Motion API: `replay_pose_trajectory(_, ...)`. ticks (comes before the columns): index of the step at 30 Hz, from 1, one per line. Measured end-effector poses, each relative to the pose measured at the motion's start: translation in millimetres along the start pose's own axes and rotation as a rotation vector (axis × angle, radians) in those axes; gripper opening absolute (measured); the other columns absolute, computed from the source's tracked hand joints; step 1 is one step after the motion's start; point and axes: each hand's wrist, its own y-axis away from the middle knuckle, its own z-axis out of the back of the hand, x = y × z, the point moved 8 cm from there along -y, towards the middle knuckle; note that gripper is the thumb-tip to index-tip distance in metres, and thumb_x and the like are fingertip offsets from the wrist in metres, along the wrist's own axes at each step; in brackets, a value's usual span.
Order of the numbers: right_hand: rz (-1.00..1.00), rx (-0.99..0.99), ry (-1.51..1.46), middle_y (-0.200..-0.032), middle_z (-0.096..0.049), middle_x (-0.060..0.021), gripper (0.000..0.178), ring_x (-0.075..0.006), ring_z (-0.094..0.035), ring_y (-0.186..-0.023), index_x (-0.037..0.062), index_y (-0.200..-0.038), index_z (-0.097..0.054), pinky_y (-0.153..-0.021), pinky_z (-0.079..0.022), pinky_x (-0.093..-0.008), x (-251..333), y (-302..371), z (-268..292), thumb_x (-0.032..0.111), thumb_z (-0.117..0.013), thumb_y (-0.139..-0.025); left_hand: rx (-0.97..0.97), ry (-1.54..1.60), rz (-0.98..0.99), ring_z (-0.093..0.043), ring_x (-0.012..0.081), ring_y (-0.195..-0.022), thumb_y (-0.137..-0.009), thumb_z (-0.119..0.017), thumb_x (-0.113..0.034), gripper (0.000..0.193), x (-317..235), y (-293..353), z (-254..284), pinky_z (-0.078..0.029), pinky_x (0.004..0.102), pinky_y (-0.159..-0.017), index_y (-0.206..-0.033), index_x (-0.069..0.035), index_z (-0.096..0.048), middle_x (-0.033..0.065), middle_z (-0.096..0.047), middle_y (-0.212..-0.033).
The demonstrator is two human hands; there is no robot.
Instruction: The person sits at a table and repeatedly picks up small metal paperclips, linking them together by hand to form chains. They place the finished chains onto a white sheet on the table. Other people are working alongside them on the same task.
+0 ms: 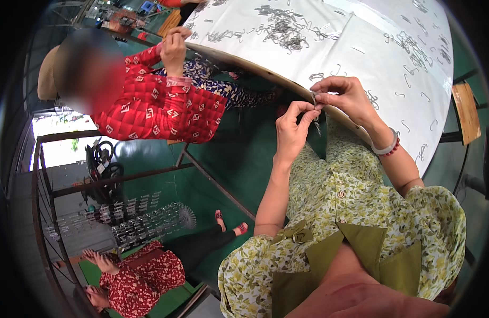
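a small metal piece (316, 98) is pinched between the fingertips of the left hand (291, 130) and the right hand (346, 98), held close together at the white table's (308, 58) edge. thin grey bits (317, 127) are seen hanging just below, too blurred to be made out. beyond the hands, wire hooks (287, 33) are scattered across the table.

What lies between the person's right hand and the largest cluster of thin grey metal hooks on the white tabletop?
The head view shows white tabletop there, with a few loose grey metal hooks close to the right hand.
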Motion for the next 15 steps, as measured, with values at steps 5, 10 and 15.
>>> replay_pose_trajectory(5, 0.073, -0.027, 0.123, -0.081, -0.067, -0.0068, 0.021, -0.0099, -0.062, -0.072, -0.0030, -0.100, -0.067, -0.066, -0.051, -0.0224, 0.7, 0.1, -7.6, 0.002, -0.066, -0.079, -0.044, -0.151, -0.040, -0.063, 0.0108, -0.079, -0.085, -0.064, -0.004, 0.008, -4.4, 0.4, 11.7, -0.050, 0.0245, -0.073, -0.087, 0.003, -0.060, 0.0064, -0.067, -0.081)
replay_pose_trajectory(10, 0.094, -0.093, 0.066, -0.082, -0.067, -0.0043, 0.022, -0.0068, -0.060, -0.070, -0.0022, -0.102, -0.067, -0.064, -0.050, -0.0206, 2.1, 6.7, -10.5, 0.003, -0.066, -0.080, -0.103, -0.074, -0.036, -0.063, 0.0151, -0.081, -0.081, -0.067, -0.004, 0.016, 5.8, 3.5, 16.7, -0.050, 0.0292, -0.071, -0.095, -0.001, -0.059, 0.0072, -0.066, -0.086)
replay_pose_trajectory(15, 0.115, -0.073, 0.028, -0.084, -0.063, -0.0017, 0.021, -0.0055, -0.058, -0.073, -0.0008, -0.099, -0.068, -0.065, -0.048, -0.0194, 2.5, 15.7, -21.4, -0.003, -0.065, -0.078, -0.229, -0.068, 0.047, -0.061, 0.0140, -0.073, -0.090, -0.057, -0.011, 0.016, 19.0, -61.3, 54.1, -0.048, 0.0276, -0.065, -0.097, 0.002, -0.062, 0.0091, -0.065, -0.081)
